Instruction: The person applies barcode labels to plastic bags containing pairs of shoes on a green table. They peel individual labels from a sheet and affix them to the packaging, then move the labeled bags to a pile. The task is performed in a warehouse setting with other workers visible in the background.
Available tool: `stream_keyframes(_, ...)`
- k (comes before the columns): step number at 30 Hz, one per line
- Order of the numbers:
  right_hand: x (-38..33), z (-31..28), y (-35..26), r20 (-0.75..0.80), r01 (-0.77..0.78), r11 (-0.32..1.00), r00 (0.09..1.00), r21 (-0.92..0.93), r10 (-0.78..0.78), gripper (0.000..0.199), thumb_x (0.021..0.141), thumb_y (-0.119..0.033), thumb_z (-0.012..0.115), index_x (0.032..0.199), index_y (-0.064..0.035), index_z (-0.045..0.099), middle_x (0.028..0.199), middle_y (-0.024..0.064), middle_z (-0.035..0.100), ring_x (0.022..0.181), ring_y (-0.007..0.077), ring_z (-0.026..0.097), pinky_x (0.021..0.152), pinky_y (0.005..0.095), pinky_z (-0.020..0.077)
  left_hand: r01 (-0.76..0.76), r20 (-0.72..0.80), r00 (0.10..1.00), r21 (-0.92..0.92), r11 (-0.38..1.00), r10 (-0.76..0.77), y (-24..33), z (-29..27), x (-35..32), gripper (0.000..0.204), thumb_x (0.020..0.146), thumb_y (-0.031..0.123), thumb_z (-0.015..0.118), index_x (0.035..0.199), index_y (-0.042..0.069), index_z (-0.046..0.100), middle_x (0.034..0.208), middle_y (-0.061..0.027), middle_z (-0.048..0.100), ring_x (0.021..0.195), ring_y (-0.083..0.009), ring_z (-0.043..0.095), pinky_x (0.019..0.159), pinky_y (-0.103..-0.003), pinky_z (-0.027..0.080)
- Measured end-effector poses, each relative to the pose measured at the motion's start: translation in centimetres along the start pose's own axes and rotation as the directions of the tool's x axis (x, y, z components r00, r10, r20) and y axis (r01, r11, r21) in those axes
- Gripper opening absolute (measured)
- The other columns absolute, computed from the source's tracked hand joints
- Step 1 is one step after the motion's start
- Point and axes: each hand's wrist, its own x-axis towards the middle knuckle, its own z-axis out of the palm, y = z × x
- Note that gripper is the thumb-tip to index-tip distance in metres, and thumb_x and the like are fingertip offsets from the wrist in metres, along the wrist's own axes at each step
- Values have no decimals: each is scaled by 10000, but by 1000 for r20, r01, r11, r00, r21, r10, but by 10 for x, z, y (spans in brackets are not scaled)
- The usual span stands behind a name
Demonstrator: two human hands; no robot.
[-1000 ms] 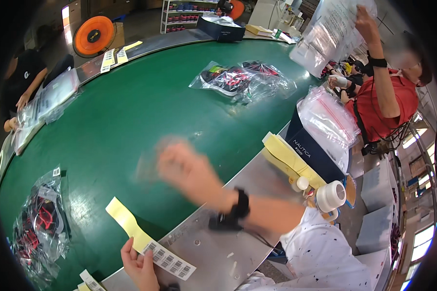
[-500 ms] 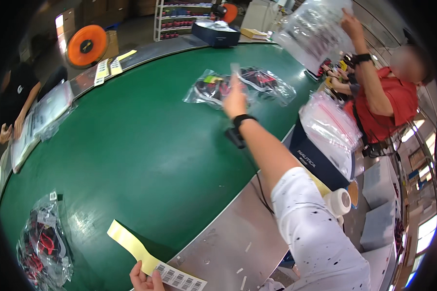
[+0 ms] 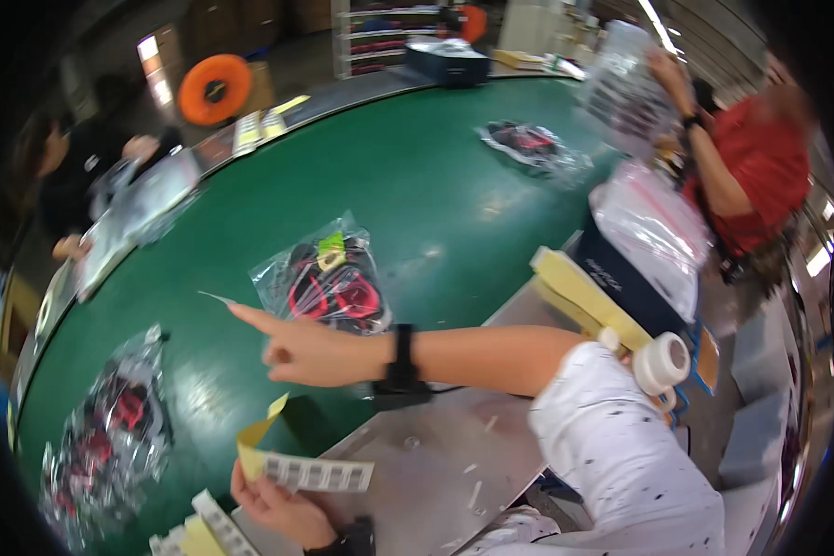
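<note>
I watch the green table (image 3: 417,185) curve across the whole view; a clear-bagged bundle (image 3: 111,431) lies at eight o'clock; the dark blue box (image 3: 598,259) stands at three, its pale lettering too blurred to read; the clear bag of black-and-red shoes (image 3: 338,287) lies toward nine, near centre, just beyond my right hand (image 3: 320,354); that hand stretches its index finger, the others curled, and whether it pinches I cannot tell; my left hand (image 3: 283,510), at seven, closes thumb and fingers on the label strip (image 3: 320,474), its printed blocks unreadable; the thin pale slip (image 3: 215,296) is at my right index fingertip, at nine.
</note>
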Motion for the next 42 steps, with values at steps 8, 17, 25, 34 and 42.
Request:
stream_keyframes(8, 9, -131, 14, -566, -304, 951, 794, -51, 223, 711, 790, -119, 719, 1420, -83, 391, 957, 85, 640, 766, 132, 641, 597, 251, 531, 16, 35, 999, -27, 999, -15, 1, -3, -1, 347, 923, -18, 451, 1268, -54, 433, 1178, -193, 607, 1054, -203, 595, 941, -313, 454)
stream_keyframes(17, 72, -106, 126, -373, -618, 766, 679, 175, 632, 876, 780, -22, 707, 1490, -120, 204, 891, 78, 615, 732, 158, 612, 601, 309, 523, 30, -6, 1000, -51, 998, -30, -12, -1, 3, 319, 934, 30, 513, 1249, -4, 479, 1065, -100, 645, 899, -123, 619, 775, -244, 493)
stream_keyframes(25, 6, -131, 165, -456, -445, 877, 752, 182, 476, 837, 742, 69, 598, 1490, -102, 265, 609, -27, 500, 493, 57, 439, 425, 211, 335, 199, 159, 969, -44, 979, -190, -11, -18, -4, 403, 926, -18, 556, 1317, 22, 464, 1010, -29, 615, 909, -61, 589, 789, -221, 484)
stream_keyframes(34, 12, -126, 186, -456, -397, 895, 770, 205, 446, 852, 809, 37, 562, 1534, -129, 145, 744, -6, 596, 599, 39, 485, 517, 170, 382, 205, 203, 967, -260, 943, -154, -15, -16, 2, 375, 956, -6, 526, 1315, -25, 422, 1230, -115, 589, 1104, -121, 565, 930, -269, 463)
stream_keyframes(42, 13, -132, 193, -425, -427, 888, 782, 170, 457, 829, 843, 32, 587, 1530, -120, 148, 846, 40, 653, 630, 49, 499, 559, 182, 411, 198, 206, 968, -291, 936, -141, -15, -11, 6, 338, 959, 8, 536, 1284, -14, 444, 1189, -102, 610, 1050, -97, 577, 880, -252, 480)
